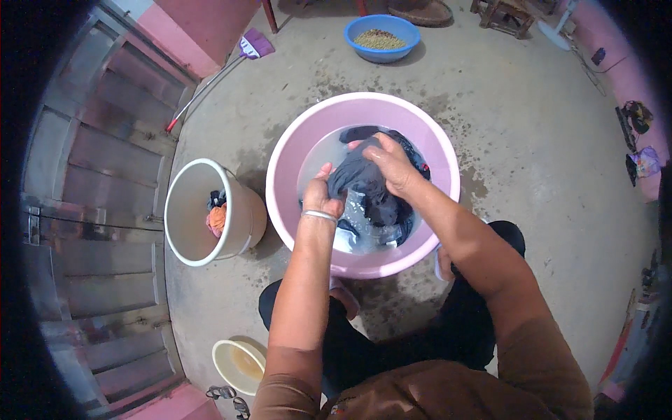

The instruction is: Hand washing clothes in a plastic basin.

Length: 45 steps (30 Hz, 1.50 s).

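Observation:
A large pink basin (280, 168) stands on the floor in front of me, with cloudy, sudsy water (318, 162) and dark clothes in it. Both my hands are over the basin, gripping one wet dark grey garment (355, 171) between them. My left hand (323, 194), a silver bangle at its wrist, is closed on the garment's left side. My right hand (392, 164) clutches its upper right part, fingers bent into the fabric. The garment's lower part hangs toward the water, where more dark cloth (385, 210) lies soaking.
Left of the basin stands a tall whitish bucket (255, 217) with a few clothes inside. A small pale yellow basin (222, 364) of brownish liquid sits lower left, near sandals (222, 392). Beyond are a blue basin (357, 50) of small grains and a purple broom (257, 45).

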{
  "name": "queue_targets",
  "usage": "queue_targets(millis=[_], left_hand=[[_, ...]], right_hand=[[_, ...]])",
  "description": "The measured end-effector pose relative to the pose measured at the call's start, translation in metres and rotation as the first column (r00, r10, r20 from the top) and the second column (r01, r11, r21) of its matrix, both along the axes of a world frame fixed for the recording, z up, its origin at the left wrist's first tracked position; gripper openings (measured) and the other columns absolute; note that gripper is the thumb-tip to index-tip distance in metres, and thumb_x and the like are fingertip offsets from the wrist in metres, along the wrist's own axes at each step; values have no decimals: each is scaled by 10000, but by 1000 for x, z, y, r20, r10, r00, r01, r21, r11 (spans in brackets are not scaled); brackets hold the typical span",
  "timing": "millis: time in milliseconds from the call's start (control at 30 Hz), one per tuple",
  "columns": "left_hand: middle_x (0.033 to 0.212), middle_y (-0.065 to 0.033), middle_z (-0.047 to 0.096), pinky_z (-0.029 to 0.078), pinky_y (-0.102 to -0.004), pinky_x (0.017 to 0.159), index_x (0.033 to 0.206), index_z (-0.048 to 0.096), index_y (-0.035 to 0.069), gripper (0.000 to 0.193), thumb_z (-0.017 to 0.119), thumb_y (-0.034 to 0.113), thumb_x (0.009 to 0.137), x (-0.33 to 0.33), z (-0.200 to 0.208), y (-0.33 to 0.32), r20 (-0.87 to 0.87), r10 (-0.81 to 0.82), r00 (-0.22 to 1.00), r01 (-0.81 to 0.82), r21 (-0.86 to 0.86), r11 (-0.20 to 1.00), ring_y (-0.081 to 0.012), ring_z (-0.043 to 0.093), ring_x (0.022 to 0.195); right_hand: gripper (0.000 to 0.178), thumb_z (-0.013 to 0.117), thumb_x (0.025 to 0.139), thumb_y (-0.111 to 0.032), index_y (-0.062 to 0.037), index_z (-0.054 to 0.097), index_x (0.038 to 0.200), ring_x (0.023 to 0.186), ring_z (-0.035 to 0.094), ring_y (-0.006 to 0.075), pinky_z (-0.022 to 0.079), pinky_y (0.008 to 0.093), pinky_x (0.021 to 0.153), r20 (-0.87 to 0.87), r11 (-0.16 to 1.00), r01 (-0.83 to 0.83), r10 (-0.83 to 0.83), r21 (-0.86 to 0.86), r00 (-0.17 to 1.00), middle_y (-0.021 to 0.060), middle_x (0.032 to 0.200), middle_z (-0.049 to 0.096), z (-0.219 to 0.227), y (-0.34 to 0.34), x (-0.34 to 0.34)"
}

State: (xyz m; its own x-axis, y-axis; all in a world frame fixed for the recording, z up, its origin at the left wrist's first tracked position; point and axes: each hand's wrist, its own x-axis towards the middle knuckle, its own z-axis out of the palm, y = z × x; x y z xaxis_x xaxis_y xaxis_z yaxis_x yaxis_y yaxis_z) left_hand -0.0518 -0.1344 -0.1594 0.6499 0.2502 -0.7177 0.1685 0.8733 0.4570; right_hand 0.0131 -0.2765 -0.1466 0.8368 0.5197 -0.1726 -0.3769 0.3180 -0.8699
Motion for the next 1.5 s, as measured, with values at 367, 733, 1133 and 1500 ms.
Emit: queue_targets(millis=[367, 733, 1133, 1500], left_hand=[[739, -73, 591, 484, -373, 657, 706, 578, 110, 209, 455, 216, 838, -2, 27, -42, 222, 59, 973, -38, -98, 994, -234, 592, 734], [871, -81, 637, 490, -266, 653, 962, 582, 24, 226, 636, 201, 833, -28, 32, -30, -131, -634, 762, 506, 731, 458, -151, 613, 773], [762, -83, 567, 520, -361, 570, 875, 549, 46, 190, 517, 223, 815, -19, 34, 12, 20, -7, 1000, -2, 400, 917, -203, 566, 632], [832, -107, 610, 520, -402, 737, 844, 528, 17, 106, 468, 86, 790, -3, 29, 33, 159, 242, 957, -260, 98, 961, -243, 622, 760]], right_hand=[[176, 574, 811, -271, -106, 615, 767, 709, 622, 361, 483, 469, 614, 757, 770, 362, 229, -526, 612, 142, 718, 624, 18, 27, -16], [407, 530, 879, -389, -5, 649, 820, 675, 604, 327, 475, 417, 648, 517, 736, 224, 195, -639, 833, 220, 769, 621, 2, 15, 40], [247, 626, 758, -142, 21, 652, 941, 770, 573, 113, 461, 244, 738, 198, 842, -107, 245, -529, 949, 54, 832, 633, -21, -26, 36], [335, 679, 758, -322, -2, 675, 856, 727, 605, 134, 472, 295, 737, 145, 534, -407, 719, -741, 680, 51, 740, 662, -27, -8, 8]])
